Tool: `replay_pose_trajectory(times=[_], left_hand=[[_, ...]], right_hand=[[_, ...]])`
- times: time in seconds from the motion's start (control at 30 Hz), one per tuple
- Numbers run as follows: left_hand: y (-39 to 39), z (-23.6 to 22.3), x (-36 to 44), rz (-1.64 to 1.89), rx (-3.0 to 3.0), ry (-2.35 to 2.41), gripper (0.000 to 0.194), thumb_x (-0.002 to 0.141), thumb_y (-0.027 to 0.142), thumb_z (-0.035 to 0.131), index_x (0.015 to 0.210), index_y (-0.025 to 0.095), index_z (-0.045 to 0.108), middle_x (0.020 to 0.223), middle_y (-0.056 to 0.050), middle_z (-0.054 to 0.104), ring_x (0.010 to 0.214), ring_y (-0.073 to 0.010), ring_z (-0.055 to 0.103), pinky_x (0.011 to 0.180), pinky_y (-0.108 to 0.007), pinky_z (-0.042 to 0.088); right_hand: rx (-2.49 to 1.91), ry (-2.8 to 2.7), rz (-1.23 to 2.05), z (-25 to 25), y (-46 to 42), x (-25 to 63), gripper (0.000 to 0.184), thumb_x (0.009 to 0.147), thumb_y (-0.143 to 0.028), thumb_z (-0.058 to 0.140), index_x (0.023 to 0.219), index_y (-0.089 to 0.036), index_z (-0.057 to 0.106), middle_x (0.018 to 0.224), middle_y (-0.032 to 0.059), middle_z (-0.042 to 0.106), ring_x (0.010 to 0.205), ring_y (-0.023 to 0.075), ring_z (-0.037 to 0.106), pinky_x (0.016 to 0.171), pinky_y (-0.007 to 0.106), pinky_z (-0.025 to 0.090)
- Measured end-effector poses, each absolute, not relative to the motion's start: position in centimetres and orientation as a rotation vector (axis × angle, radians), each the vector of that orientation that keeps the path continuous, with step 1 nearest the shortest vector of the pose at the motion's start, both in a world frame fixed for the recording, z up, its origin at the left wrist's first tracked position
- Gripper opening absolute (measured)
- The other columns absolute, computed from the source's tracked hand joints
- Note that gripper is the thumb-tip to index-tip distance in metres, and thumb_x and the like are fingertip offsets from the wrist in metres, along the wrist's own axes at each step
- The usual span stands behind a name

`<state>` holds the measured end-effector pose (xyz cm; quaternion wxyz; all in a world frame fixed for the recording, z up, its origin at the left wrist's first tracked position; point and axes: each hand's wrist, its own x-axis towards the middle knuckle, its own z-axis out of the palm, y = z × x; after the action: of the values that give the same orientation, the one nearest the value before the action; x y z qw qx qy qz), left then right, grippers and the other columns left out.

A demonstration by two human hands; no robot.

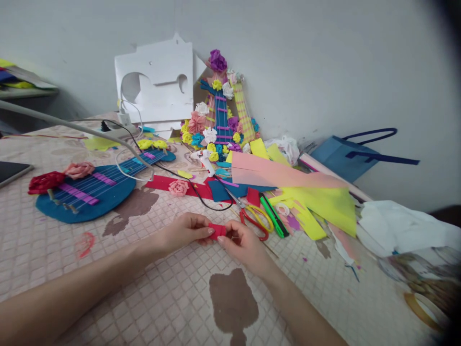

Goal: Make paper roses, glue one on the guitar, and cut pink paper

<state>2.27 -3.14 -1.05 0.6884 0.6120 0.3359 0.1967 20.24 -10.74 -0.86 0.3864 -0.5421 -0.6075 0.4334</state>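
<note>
I have a partial view of the red piece [218, 232]: the left hand [192, 229] and right hand [241, 244] cover its ends. My frame cuts off the dark flat device [12, 172] at nine o'clock, the left forearm [79, 286] at eight and the right forearm [300, 305] at five. At four, I see the tape roll [413, 306] blurred.

The only view looks from the person's head, forward and down across the table [158, 302], with the left hand [190, 228] and right hand [245, 244] close below and the wall [306, 72] at the far side.
</note>
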Motion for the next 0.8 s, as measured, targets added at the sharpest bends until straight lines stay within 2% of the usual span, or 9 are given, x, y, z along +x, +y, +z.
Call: replay_pose_trajectory(times=[0.1,0.23,0.33,0.4,0.47,0.53,0.63,0.8], left_hand=[[-2.3,-1.2,2.0,0.48,1.461,0.787,0.023,0.076,0.035,0.064,0.067,0.014,0.061,0.058,0.0,0.06,0.054,-0.0093,0.052,0.053,-0.019,0.04],[-0.7,-1.5,1.2,0.507,1.758,0.859,0.025,0.08,0.036,0.055,0.067,0.014,0.058,0.052,0.003,0.051,0.049,-0.0089,0.046,0.047,-0.02,0.036],[-0.5,-1.4,0.8,0.682,2.063,0.979,0.018,0.079,0.03,0.054,0.083,0.015,0.063,0.075,-0.003,0.061,0.064,-0.0132,0.054,0.058,-0.025,0.043],[-1.1,-1.2,0.9,0.849,2.165,1.019,0.02,0.079,0.028,0.054,0.093,0.017,0.063,0.092,-0.006,0.063,0.077,-0.0161,0.056,0.068,-0.028,0.045],[-1.9,-1.1,1.3,0.848,2.077,0.941,0.021,0.082,0.032,0.053,0.094,0.016,0.061,0.092,-0.006,0.062,0.079,-0.0161,0.057,0.066,-0.027,0.046],[-2.7,-1.0,1.9,0.703,1.836,0.802,0.025,0.083,0.037,0.053,0.094,0.015,0.059,0.085,-0.005,0.062,0.072,-0.0143,0.057,0.059,-0.025,0.045],[-3.4,-1.2,2.5,0.632,1.532,0.724,0.029,0.078,0.038,0.06,0.094,0.013,0.056,0.079,-0.004,0.062,0.066,-0.0124,0.056,0.056,-0.023,0.044],[-3.4,-1.4,2.6,0.677,1.361,0.76,0.032,0.074,0.036,0.066,0.092,0.012,0.056,0.073,-0.001,0.059,0.061,-0.0099,0.054,0.057,-0.024,0.044]], right_hand=[[-1.339,-1.321,1.231,-1.6,-10.5,20.3,0.018,0.082,-0.034,0.06,0.077,-0.018,0.053,0.063,-0.0051,0.051,0.054,0.0079,0.045,0.048,0.02,0.035],[-1.277,-1.116,1.367,-2.0,-10.1,20.7,0.023,0.078,-0.039,0.063,0.077,-0.018,0.055,0.064,-0.0036,0.055,0.048,0.0064,0.044,0.039,0.018,0.03],[-1.269,-1.075,1.408,-1.9,-10.1,20.5,0.024,0.076,-0.04,0.065,0.075,-0.018,0.055,0.067,-0.0022,0.058,0.049,0.0065,0.046,0.038,0.017,0.03],[-1.271,-1.085,1.415,-1.9,-10.2,20.2,0.024,0.076,-0.04,0.065,0.075,-0.018,0.055,0.067,-0.0025,0.057,0.048,0.0063,0.046,0.038,0.018,0.03],[-1.286,-1.137,1.399,-1.9,-10.3,20.0,0.023,0.078,-0.039,0.063,0.075,-0.018,0.054,0.062,-0.0041,0.054,0.046,0.0058,0.043,0.038,0.018,0.03],[-1.312,-1.217,1.374,-2.0,-10.3,19.8,0.022,0.08,-0.038,0.061,0.074,-0.019,0.053,0.058,-0.0057,0.051,0.044,0.0056,0.041,0.039,0.018,0.029],[-1.343,-1.302,1.352,-2.2,-10.3,19.7,0.019,0.081,-0.036,0.06,0.076,-0.019,0.053,0.059,-0.0054,0.05,0.047,0.0066,0.043,0.041,0.019,0.03],[-1.346,-1.234,1.358,-2.4,-10.2,19.8,0.023,0.08,-0.04,0.061,0.077,-0.018,0.054,0.057,-0.0054,0.051,0.045,0.0065,0.041,0.041,0.019,0.031]])
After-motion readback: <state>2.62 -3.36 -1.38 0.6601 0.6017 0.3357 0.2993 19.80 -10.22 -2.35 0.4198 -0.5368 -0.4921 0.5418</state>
